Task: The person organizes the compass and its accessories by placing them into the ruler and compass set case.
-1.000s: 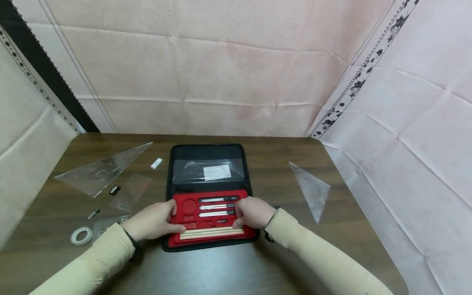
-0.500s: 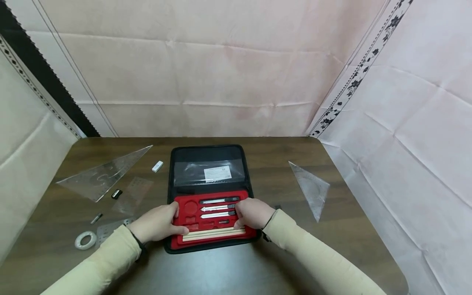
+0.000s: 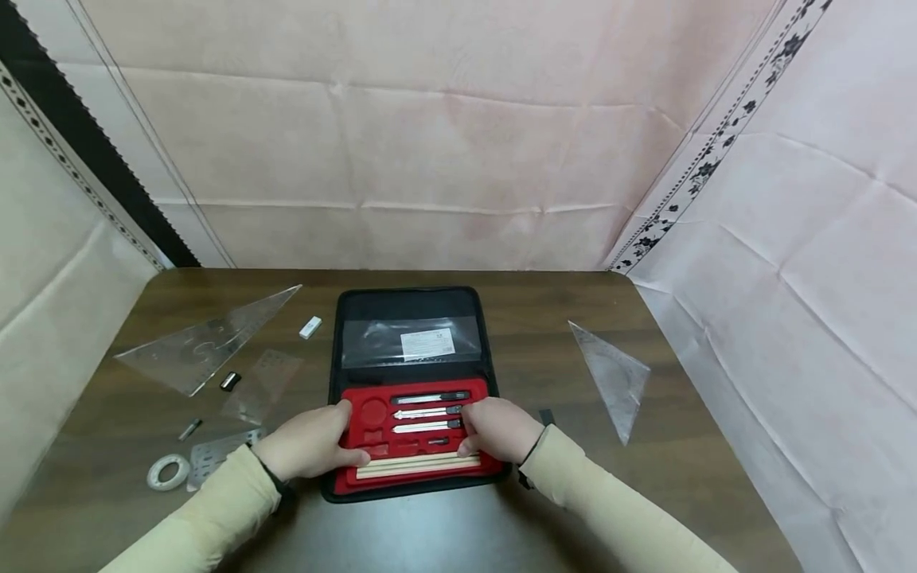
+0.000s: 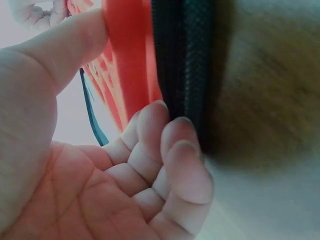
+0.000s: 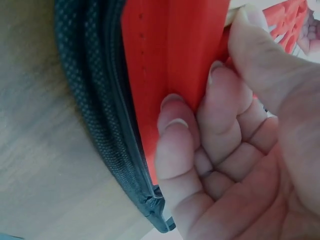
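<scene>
An open black zip case point(image 3: 408, 302) lies on the table, its lid folded back with a white label in a clear pocket. A red moulded tray point(image 3: 380, 394) sits in the near half, bearing several slim metal drawing instruments point(image 3: 427, 413) and pale sticks point(image 3: 418, 468). My left hand point(image 3: 308, 443) grips the tray's left end, thumb on top, its curled fingers point(image 4: 152, 125) at the tray's side and the zip edge. At the right end my right hand point(image 3: 504, 430) holds the tray, thumb by the stick ends, fingertips point(image 5: 175, 132) on the red side wall.
Left lie a large clear set square point(image 3: 208, 346), a white eraser point(image 3: 310, 327), a black-and-silver sharpener point(image 3: 230, 381), clear template plates point(image 3: 265, 382), a small grey piece point(image 3: 189, 430) and a white ring point(image 3: 154, 476). Another set square point(image 3: 612, 378) lies right. Cloth walls point(image 3: 444, 159) surround the table.
</scene>
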`<state>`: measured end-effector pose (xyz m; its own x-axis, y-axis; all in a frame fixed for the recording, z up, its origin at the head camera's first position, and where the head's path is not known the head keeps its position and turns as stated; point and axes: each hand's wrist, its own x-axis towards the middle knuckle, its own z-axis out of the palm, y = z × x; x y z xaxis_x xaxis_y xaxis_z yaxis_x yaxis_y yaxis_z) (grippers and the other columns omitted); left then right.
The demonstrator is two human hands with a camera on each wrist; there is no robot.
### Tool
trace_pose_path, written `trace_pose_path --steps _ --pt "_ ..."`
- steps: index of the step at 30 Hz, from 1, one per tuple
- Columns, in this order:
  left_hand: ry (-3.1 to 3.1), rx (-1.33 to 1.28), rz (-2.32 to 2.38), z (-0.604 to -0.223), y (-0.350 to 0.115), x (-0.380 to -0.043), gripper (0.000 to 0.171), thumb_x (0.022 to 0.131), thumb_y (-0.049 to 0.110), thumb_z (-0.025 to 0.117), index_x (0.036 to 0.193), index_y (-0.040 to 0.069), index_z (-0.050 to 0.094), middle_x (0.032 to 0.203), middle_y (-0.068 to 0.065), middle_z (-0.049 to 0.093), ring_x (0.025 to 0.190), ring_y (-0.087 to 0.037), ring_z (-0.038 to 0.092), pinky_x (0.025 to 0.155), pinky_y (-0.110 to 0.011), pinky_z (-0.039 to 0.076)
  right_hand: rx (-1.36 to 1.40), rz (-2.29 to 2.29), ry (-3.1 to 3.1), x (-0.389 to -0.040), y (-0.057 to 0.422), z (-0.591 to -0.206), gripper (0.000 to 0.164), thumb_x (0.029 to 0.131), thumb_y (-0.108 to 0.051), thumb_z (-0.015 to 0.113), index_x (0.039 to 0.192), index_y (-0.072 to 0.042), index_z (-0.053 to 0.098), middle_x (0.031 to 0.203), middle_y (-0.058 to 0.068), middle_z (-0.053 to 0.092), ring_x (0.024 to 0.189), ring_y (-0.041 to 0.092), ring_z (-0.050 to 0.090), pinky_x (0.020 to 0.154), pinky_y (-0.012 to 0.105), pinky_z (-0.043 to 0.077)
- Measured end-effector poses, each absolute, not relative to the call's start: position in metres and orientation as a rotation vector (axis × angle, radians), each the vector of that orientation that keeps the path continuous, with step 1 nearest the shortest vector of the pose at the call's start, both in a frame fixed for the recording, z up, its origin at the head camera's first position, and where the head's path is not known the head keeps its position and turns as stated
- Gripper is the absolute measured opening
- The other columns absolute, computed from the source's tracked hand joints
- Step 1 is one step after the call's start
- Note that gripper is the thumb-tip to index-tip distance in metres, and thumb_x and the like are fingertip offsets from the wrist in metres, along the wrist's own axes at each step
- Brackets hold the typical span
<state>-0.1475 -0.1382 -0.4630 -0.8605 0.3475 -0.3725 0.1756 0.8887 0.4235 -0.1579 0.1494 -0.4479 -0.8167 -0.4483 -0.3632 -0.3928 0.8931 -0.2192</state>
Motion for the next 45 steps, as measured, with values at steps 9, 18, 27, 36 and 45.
trace_pose_path --steps 9,18,27,36,45 --pt "2.608 0.368 0.530 -0.463 -0.137 -0.146 0.070 0.072 0.047 0.082 0.116 0.003 0.052 0.093 -0.004 0.059 0.080 -0.017 0.057 0.078 -0.040 0.051 -0.591 -0.207 2.654 -0.156 0.151 -0.448 0.031 0.076 -0.042 0.079 0.088 -0.016 0.066 0.070 -0.008 0.056 0.065 0.010 0.051 0.061 0.026 0.045" --pt "2.626 0.360 0.494 -0.465 -0.138 -0.146 0.082 0.072 0.054 0.080 0.123 -0.002 0.049 0.101 -0.009 0.060 0.086 -0.021 0.058 0.082 -0.046 0.051 -0.644 -0.193 2.661 -0.158 0.151 -0.450 0.032 0.077 -0.044 0.078 0.088 -0.018 0.065 0.070 -0.009 0.056 0.064 0.009 0.051 0.061 0.025 0.045" --pt "2.613 0.377 0.494 -0.460 -0.139 -0.147 0.070 0.073 0.054 0.078 0.114 0.003 0.053 0.090 -0.004 0.061 0.077 -0.017 0.058 0.074 -0.041 0.052 -0.636 -0.254 2.674 -0.157 0.156 -0.451 0.031 0.077 -0.046 0.078 0.084 -0.021 0.061 0.070 -0.010 0.056 0.063 0.009 0.051 0.059 0.025 0.045" --pt "2.677 0.436 0.895 -0.438 -0.183 -0.206 0.031 0.091 0.041 0.066 0.090 0.011 0.060 0.073 -0.003 0.058 0.064 -0.018 0.053 0.057 -0.034 0.043 -0.501 -0.574 2.716 -0.174 0.174 -0.455 0.043 0.086 -0.044 0.071 0.113 -0.016 0.054 0.077 -0.007 0.059 0.064 0.010 0.056 0.058 0.027 0.047" --pt "2.964 0.126 0.924 -0.454 -0.216 -0.264 0.026 0.094 0.019 0.059 0.103 -0.005 0.057 0.093 -0.018 0.061 0.079 -0.028 0.058 0.067 -0.041 0.047 -0.434 -0.570 2.697 -0.191 0.180 -0.466 0.052 0.093 -0.034 0.064 0.138 -0.012 0.050 0.079 -0.006 0.059 0.067 0.012 0.056 0.061 0.027 0.048"
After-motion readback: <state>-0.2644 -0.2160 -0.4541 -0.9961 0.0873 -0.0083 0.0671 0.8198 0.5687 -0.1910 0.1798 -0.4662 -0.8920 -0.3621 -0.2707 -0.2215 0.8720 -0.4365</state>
